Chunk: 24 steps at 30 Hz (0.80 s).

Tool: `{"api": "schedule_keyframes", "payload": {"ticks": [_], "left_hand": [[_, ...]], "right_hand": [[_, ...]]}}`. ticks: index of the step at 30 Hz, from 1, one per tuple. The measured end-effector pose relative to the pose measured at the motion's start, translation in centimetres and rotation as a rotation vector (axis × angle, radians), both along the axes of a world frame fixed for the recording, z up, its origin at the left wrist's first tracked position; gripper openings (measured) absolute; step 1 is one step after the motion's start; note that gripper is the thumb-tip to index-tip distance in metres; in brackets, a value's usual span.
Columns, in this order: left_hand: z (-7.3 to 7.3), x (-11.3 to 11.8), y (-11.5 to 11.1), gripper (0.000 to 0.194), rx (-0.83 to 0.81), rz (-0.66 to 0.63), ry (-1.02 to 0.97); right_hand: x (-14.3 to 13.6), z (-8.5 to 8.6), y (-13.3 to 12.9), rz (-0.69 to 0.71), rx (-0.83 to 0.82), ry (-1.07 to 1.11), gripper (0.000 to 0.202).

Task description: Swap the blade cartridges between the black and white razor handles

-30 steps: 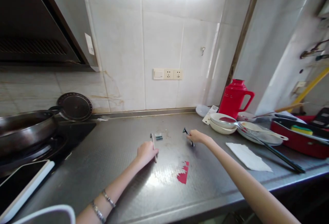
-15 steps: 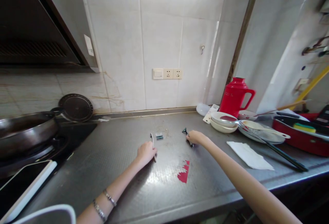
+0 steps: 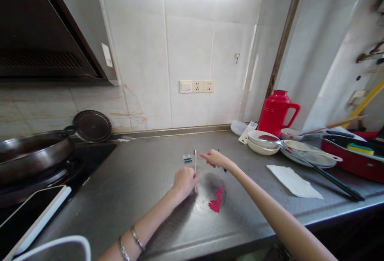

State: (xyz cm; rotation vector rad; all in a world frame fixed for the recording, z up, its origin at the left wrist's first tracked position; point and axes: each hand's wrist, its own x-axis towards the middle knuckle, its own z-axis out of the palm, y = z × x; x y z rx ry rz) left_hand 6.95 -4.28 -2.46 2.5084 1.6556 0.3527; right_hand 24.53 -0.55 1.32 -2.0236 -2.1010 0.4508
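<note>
My left hand (image 3: 185,181) is closed round the handle of a slim white toothbrush (image 3: 195,159), whose head points up toward the wall. Close to the brush head, my right hand (image 3: 216,158) has its index finger stretched out and its other fingers loosely bent, with nothing seen in them. Partly hidden behind that hand lies a dark razor (image 3: 225,170), of which only the ends show. A small clear pack with dark blades (image 3: 187,158) sits just left of the toothbrush. Nearer to me on the steel counter (image 3: 144,181) is a torn red scrap (image 3: 215,203).
On the right are a red thermos (image 3: 274,113), stacked bowls (image 3: 261,149), a white napkin (image 3: 295,181), dark tongs (image 3: 339,185) and a red pan (image 3: 348,159). A steel pan (image 3: 39,153) stands on the stove at left, near a white-edged device (image 3: 42,221).
My left hand has moved right with the toothbrush, which now stands more upright in view. My right hand has let go of the razor and shifted left toward the brush head.
</note>
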Motion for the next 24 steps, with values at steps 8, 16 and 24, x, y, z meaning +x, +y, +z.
{"api": "schedule_keyframes", "payload": {"ticks": [8,16,24], "left_hand": [[1.4,3.2,-1.4,0.031,0.058,-0.049,0.011],[1.9,6.6,-1.1,0.034,0.092,-0.101,-0.040],[0.1,3.8,3.5,0.032,0.175,-0.213,-0.180]], "right_hand": [[-0.9,0.0,-1.3,0.019,0.038,0.103,0.030],[2.3,1.4,-1.1,-0.043,0.091,0.034,0.026],[11.6,1.0,0.8,-0.071,-0.114,0.009,0.024]]}}
